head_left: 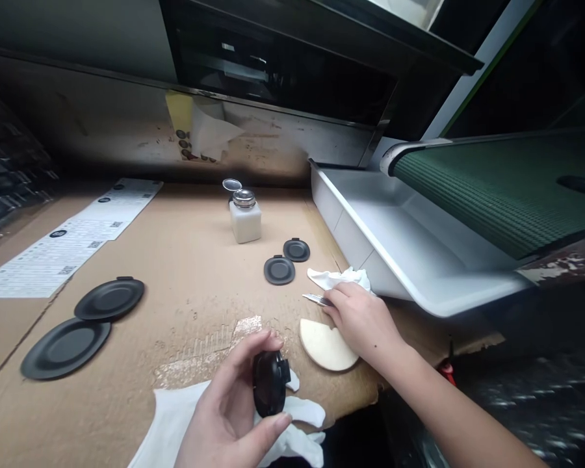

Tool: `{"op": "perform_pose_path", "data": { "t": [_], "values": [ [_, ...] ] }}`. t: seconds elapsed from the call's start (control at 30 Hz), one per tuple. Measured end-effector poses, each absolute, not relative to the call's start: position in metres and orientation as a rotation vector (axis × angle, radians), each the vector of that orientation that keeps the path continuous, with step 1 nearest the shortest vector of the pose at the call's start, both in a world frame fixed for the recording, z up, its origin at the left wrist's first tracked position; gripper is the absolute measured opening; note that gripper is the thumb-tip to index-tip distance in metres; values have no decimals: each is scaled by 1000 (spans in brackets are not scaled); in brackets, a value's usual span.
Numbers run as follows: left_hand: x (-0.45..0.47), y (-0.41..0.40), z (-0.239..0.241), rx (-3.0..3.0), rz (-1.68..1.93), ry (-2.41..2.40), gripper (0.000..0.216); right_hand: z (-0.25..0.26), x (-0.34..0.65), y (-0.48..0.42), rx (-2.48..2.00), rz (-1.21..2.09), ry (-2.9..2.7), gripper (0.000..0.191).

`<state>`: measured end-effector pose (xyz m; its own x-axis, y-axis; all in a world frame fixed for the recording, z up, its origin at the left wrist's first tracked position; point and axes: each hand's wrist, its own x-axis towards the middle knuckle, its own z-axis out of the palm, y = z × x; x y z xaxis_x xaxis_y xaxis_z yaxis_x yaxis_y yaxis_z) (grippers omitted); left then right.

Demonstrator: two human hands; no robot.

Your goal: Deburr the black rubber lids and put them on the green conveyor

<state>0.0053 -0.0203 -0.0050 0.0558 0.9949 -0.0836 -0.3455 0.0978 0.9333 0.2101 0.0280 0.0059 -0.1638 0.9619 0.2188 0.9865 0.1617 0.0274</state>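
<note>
My left hand grips a small black round compact case by its edges, with the thumb below and the fingers above. Its hinge tab points right. My right hand closes round a craft knife, whose pale pointed blade sticks out to the left of the fingers; its handle is mostly hidden. Below that hand lies a cream round pad, partly covered by it. A crumpled white cloth lies just behind the fingers. Under my left hand a white glove is spread at the table's front edge.
Two small black lids and two larger black lids lie on the cardboard. A pump bottle stands behind. A white tray is at right, beside a green conveyor belt. Label sheets lie left.
</note>
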Motion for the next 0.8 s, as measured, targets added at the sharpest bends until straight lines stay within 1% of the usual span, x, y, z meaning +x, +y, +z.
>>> {"op": "perform_pose_path", "data": {
  "t": [0.17,0.27,0.33,0.43,0.5,0.57,0.8],
  "values": [
    [5,-20,-7,913,1247,982,56,2,210,28,-1925,-126,-2187,2],
    [5,-21,-7,929,1232,986,54,5,211,22,-1889,-60,-2135,7],
    [6,-22,-6,934,1228,994,51,14,211,13,-1752,12,-2089,13],
    [7,-23,-4,987,1230,1007,45,38,208,-6,-1392,78,-2090,16],
    [6,-22,-4,1073,1222,1013,44,53,205,-17,-1280,15,-2175,18],
    [4,-22,-4,1170,1187,1017,44,62,202,-26,-1279,-100,-2288,21],
    [3,-22,-5,1302,1110,1052,48,69,193,-34,-1219,-394,-2446,26]
  ]
}}
